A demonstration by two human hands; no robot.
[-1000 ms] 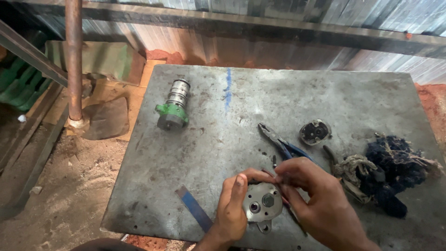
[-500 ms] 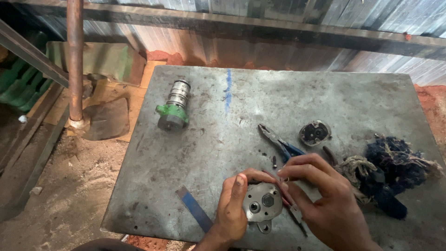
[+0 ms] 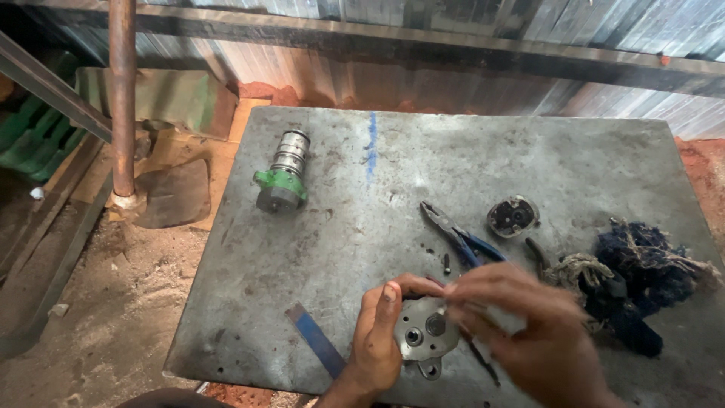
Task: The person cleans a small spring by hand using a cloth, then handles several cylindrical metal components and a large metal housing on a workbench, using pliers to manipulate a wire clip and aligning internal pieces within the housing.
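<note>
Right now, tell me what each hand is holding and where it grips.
Left hand grips the round metal plate by its left edge. Right hand is blurred over its top; its hold cannot be told.

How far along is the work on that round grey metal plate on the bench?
Looks done: green-collared cylinder and small round dark part lie apart. In hand: left hand steadies the round grey metal plate; right hand, blurred, works its top edge. Left: those parts, blue-handled pliers and blue flat strip lie untouched.
</note>
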